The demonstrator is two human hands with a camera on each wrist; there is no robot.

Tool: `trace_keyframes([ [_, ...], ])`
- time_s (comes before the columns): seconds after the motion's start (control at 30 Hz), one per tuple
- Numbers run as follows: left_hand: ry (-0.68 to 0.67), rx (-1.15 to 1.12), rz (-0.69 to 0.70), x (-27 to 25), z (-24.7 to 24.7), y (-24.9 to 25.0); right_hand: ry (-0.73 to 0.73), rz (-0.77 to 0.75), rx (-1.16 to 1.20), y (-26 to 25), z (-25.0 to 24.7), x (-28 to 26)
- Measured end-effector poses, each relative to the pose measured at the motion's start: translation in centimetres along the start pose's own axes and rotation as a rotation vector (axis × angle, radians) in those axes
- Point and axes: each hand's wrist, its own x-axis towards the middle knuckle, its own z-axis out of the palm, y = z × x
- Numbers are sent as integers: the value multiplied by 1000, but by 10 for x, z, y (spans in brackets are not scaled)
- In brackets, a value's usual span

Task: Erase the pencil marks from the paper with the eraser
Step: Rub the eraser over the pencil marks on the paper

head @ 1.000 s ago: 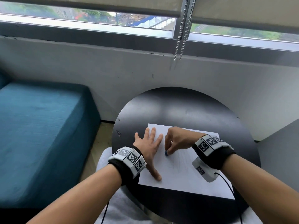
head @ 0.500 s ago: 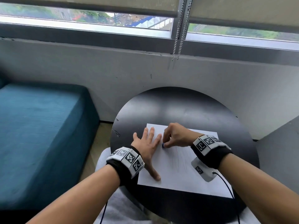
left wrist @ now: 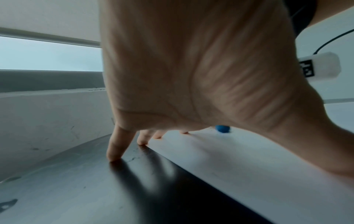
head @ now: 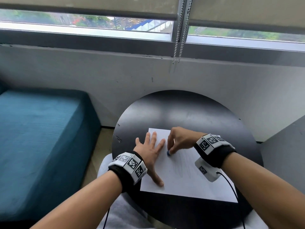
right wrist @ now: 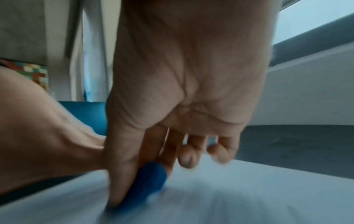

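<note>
A white sheet of paper [head: 186,180] lies on the round black table [head: 181,111], with faint pencil strokes [head: 181,164] near its middle. My left hand [head: 151,152] lies flat with spread fingers on the sheet's left edge, pressing it down; its fingertips [left wrist: 114,156] touch table and paper. My right hand [head: 177,140] pinches a small blue eraser [head: 168,153] between thumb and fingers and presses it onto the paper just right of the left hand. The right wrist view shows the eraser [right wrist: 147,180] blurred against the sheet [right wrist: 229,197]. From the left wrist, the eraser [left wrist: 222,128] peeks behind the palm.
A teal sofa [head: 41,138] stands left of the table. A white wall [head: 165,75] under the window runs right behind it, with blind chains [head: 179,30] hanging down. A grey panel [head: 283,154] stands at the right. My grey-clothed lap [head: 122,212] is under the table's near edge.
The right hand has rubbed the eraser back and forth over the paper: away from me half a second ago, now slightly back toward me. The left hand has stayed flat on the sheet.
</note>
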Motion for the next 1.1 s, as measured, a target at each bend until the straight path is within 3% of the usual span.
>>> trace_keyframes([
  [0.1, 5, -2, 4, 0, 1, -1, 174, 15, 58, 7, 2, 3],
  [0.23, -14, -4, 0, -1, 0, 0, -25, -5, -6, 0, 13, -9],
  [0.4, -6, 4, -1, -1, 0, -1, 182, 31, 8, 4, 9, -8],
  [0.53, -37, 13, -6, -1, -3, 1, -49, 37, -54, -6, 17, -19],
  [0.57, -39, 12, -7, -1, -3, 1, -55, 40, -61, -7, 15, -18],
  [0.7, -21, 7, -5, -2, -2, 0, 149, 43, 30, 4, 11, -14],
  [0.87, -47, 7, -8, -1, -4, 1, -104, 15, -23, -5, 20, -27],
  [1.0, -23, 14, -8, -2, -3, 1, 132, 16, 58, 2, 19, -26],
  [1.1, -34, 21, -8, -2, -3, 2, 42, 6, 83, -1, 32, -41],
])
